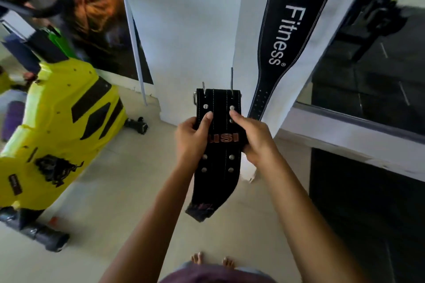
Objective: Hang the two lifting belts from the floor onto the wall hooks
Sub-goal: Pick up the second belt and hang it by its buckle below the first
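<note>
A black studded lifting belt (217,167) with red lettering is held upright in front of the white wall. My left hand (192,138) grips its left edge, thumb on the front. My right hand (251,135) grips its right edge. Its buckle end is at the top, with two metal prongs (231,81) pointing upward. The tail hangs down toward the floor. A second black belt (284,30) with white "Fitness" lettering hangs along the wall at the upper right. No hook shows in this view.
A yellow exercise bike (59,126) stands at the left on the beige floor. A poster (101,16) covers the wall behind it. Dark glass panels (372,89) with a white frame run along the right. My bare feet (212,259) are at the bottom.
</note>
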